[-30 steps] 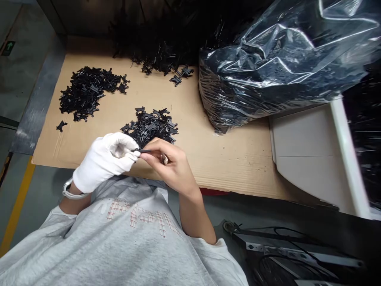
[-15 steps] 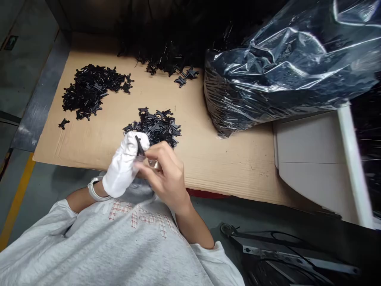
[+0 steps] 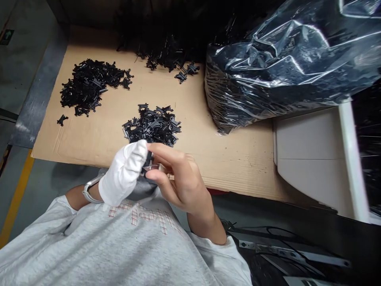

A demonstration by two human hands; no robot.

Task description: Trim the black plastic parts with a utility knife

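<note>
My left hand [image 3: 125,171], in a white glove, and my bare right hand [image 3: 181,178] meet just above the near edge of the cardboard sheet [image 3: 232,155]. Both pinch one small black plastic part [image 3: 148,162] between their fingertips; a small metal tool seems to lie under my right fingers. Right behind my hands lies a small heap of the same black parts [image 3: 153,125]. A larger heap [image 3: 91,85] lies at the far left of the cardboard.
More black parts [image 3: 169,61] spill from the dark back edge. A big clear plastic bag full of black pieces [image 3: 282,59] fills the right. A white bin [image 3: 315,155] stands at the right; cables and metal rails [image 3: 285,254] lie below it.
My hands turned the black part from lying flat to upright, then drew it closer to my chest. My right hand rolled so its fingers now point left over the part.
</note>
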